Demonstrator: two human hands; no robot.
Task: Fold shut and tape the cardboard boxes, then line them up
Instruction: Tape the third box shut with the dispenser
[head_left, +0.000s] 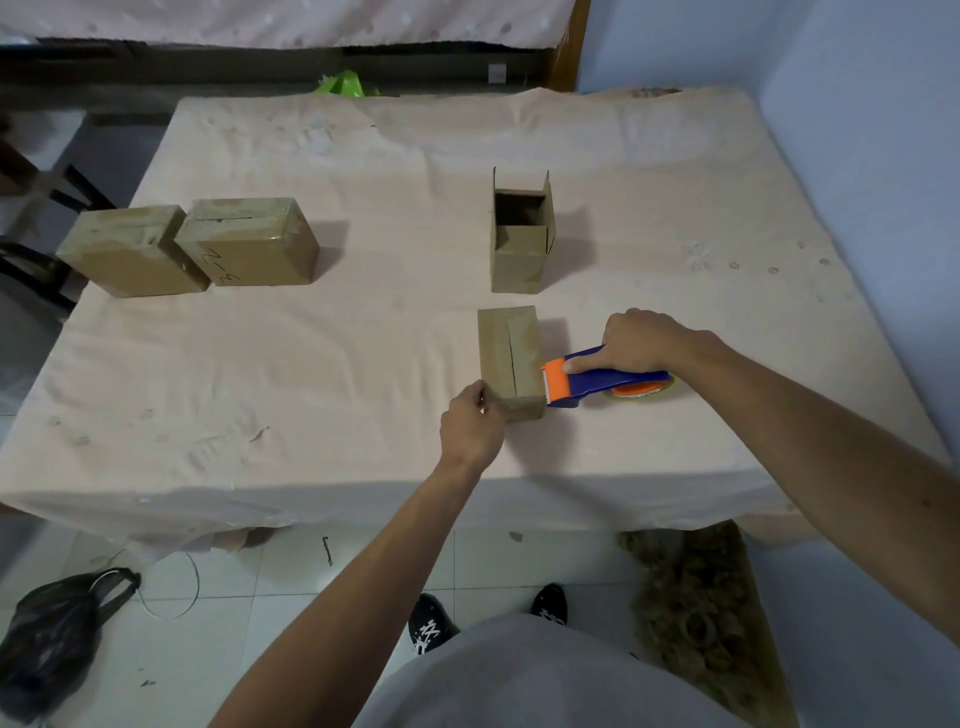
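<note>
Cardboard box 1 (132, 252): far left on the cloth-covered desk (311, 364), flaps shut, glossy tape across the top.

Cardboard box 2 (249, 244): just beside box 1, about touching it, also shut and taped, with handwriting on the near face. The two already form the start of a line.

Left hand (470, 431): grip closed, fingers curled and pinching the near-left corner of box 3, steadying it.

Cardboard box 3 (511, 364): the one being worked on, near the front edge of the desk and right of centre. Its flaps are folded down and the centre seam shows as a dark line running front to back. Whether tape already bridges that seam cannot be told.

Cardboard box 4 (519, 234): behind box 3 and apart from it, upright, top flaps standing open, untaped.

Tape dispenser (597, 382): blue body with an orange head, its toothed edge against the near-right edge of box 3 and its roll resting low by the desk.

Right hand (636, 343): grip wrapped round the dispenser handle, index finger laid forward along the head.

Handling note, as a judgement: box 3 is light and likely to slide, so the left hand should hold firm while the dispenser pulls. Keep the strip centred over the seam, press it flat, and cut with a sharp tilt of the teeth. Boxes 3 and 4 have yet to join the line.
</note>
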